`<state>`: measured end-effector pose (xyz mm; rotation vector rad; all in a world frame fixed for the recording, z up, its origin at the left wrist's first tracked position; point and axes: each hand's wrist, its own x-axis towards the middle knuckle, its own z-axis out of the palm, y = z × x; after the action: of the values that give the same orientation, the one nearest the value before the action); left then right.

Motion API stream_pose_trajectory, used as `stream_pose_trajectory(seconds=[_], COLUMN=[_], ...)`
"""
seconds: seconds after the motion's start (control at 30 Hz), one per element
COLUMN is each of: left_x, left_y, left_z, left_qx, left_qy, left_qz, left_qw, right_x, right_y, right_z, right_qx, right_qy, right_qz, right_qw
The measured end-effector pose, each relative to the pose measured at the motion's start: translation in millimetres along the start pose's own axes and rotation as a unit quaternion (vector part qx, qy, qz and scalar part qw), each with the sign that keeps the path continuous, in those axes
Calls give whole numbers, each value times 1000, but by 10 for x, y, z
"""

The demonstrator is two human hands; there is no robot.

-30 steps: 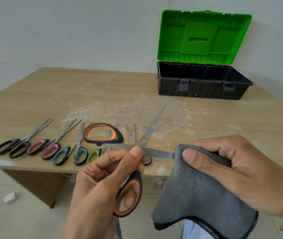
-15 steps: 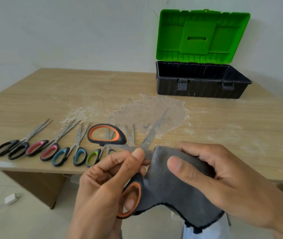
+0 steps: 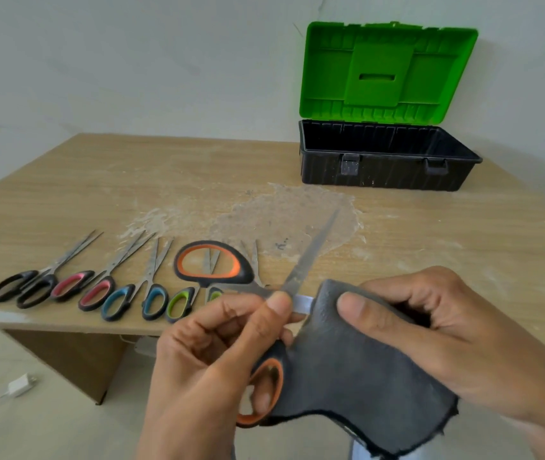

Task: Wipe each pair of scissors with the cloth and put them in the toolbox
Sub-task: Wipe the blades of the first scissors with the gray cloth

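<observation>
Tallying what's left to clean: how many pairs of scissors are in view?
6. Orange-handled pair: in the left hand. Along the table's near edge: black pair, pink pair, blue pair, green pair, plus one showing only blades. More may be hidden.

A large pair of orange-and-black scissors [image 3: 301, 267] is held wide open at the near edge of the bench, pinched by the left hand [image 3: 218, 360]. One blade slants up toward the far right. The other runs right into a dark grey cloth [image 3: 347, 366], which the right hand [image 3: 430, 327] grips folded over that blade. Four smaller pairs lie in a row near the left front edge, blades pointing far: black-handled scissors [image 3: 22, 288], pink-handled scissors [image 3: 82, 287], blue-handled scissors [image 3: 135, 298] and green-handled scissors [image 3: 181, 303], the last partly hidden. The toolbox [image 3: 387, 171], black with an upright green lid, stands open at the far right.
</observation>
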<state>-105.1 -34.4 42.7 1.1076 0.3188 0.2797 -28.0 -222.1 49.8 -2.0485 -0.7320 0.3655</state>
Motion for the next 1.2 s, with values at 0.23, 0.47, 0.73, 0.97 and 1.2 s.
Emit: stream_pose_trajectory(seconds=[0.23, 0.47, 0.73, 0.97, 1.2], left_x=[9, 30, 9, 47, 86], left_y=[25, 106, -23, 94, 4], left_z=[-38, -61, -2, -69, -55], left_qx=[-25, -42, 25, -14, 4], left_qy=[16, 5, -8, 19, 16], left_qz=[-22, -34, 1, -22, -10], left_qw=[999, 999, 1000, 999, 1000], right_x=[25, -29, 75, 34, 70], right_y=[-29, 29, -37, -32, 9], right_z=[0, -109, -9, -85, 19], right_qx=[29, 66, 48, 52, 69], right_qy=[6, 10, -17, 22, 36], right_qz=[-1, 41, 16, 24, 2], right_qw=[1000, 997, 999, 998, 997])
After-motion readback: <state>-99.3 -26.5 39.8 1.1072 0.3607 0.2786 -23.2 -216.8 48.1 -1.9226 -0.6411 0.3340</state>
